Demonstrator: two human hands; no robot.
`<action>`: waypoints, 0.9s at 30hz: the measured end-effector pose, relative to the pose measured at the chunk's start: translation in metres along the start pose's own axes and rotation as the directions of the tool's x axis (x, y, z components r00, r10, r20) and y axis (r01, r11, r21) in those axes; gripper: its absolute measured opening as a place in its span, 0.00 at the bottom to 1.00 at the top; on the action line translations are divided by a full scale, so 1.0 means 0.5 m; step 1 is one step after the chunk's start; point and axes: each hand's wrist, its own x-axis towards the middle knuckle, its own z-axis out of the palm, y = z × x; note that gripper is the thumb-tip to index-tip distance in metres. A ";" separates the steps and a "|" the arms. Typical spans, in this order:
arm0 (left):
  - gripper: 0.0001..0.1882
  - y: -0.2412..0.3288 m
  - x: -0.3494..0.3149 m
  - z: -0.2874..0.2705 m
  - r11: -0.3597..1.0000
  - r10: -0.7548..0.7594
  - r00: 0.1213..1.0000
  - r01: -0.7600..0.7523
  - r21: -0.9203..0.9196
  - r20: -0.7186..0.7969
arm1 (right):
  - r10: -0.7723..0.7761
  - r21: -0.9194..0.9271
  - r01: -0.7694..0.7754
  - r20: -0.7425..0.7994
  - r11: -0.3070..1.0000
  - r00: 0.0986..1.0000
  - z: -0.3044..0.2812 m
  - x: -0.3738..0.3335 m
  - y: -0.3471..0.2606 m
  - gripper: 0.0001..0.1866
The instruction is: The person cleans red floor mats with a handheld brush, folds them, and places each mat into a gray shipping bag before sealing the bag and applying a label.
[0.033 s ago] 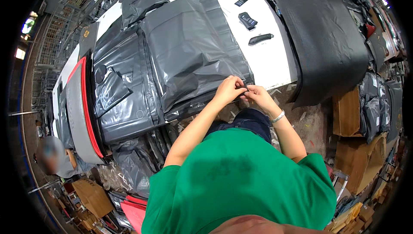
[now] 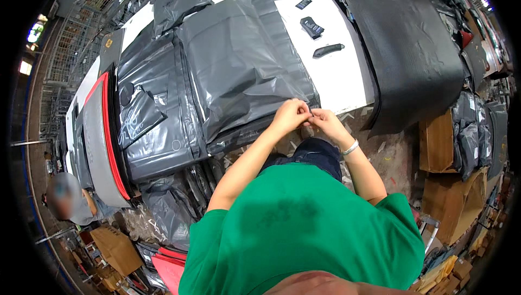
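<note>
My left hand (image 2: 292, 115) and my right hand (image 2: 327, 124) meet at the near right corner of a large grey plastic bag (image 2: 233, 56). Both are closed in a pinch, thumbs against fingers. Between the fingertips a small dark edge shows, too little to name; whether it belongs to the bag I cannot tell. The bag lies flat and wrinkled on a pile of similar bags. Beyond my right hand, on the white tabletop (image 2: 347, 81), lie a black-handled cutter (image 2: 328, 51), a small black tag-like piece (image 2: 312, 27) and a smaller black card (image 2: 303, 4).
Black sheets (image 2: 401, 51) hang over the table's right side. At left are more grey bags (image 2: 157, 148) and a curved stack of grey, red and black mats (image 2: 97, 138). Cardboard boxes (image 2: 437, 143) stand at right. Another person (image 2: 68, 197) is at far left.
My hands have shifted very slightly, fingertips closer together. The small dark thing between them shows less than before.
</note>
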 end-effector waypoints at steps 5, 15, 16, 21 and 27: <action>0.06 -0.014 -0.177 0.018 0.898 0.298 0.946 -0.323 -0.299 -0.128 | 0.090 0.066 -0.084 -0.097 0.994 0.991 -0.030 -0.047 0.024 0.06; 0.09 -0.060 -0.031 0.039 0.918 0.385 0.910 -0.362 0.160 -0.152 | 0.078 -0.226 -0.076 -0.001 0.971 0.997 0.008 -0.045 -0.023 0.07; 0.08 -0.058 -0.036 0.040 0.889 0.449 0.888 -0.432 0.153 -0.102 | 0.066 -0.184 -0.062 0.014 0.981 0.998 -0.005 -0.046 -0.009 0.07; 0.09 -0.204 -0.304 0.012 0.867 0.015 0.980 -0.112 -0.485 -0.200 | 0.159 0.068 -0.155 -0.062 0.986 0.985 -0.038 -0.070 0.067 0.07; 0.13 -0.633 -0.764 0.088 0.518 -0.745 0.541 0.838 0.174 -0.390 | 0.163 0.018 -0.162 -0.150 0.987 0.975 -0.056 -0.068 0.103 0.08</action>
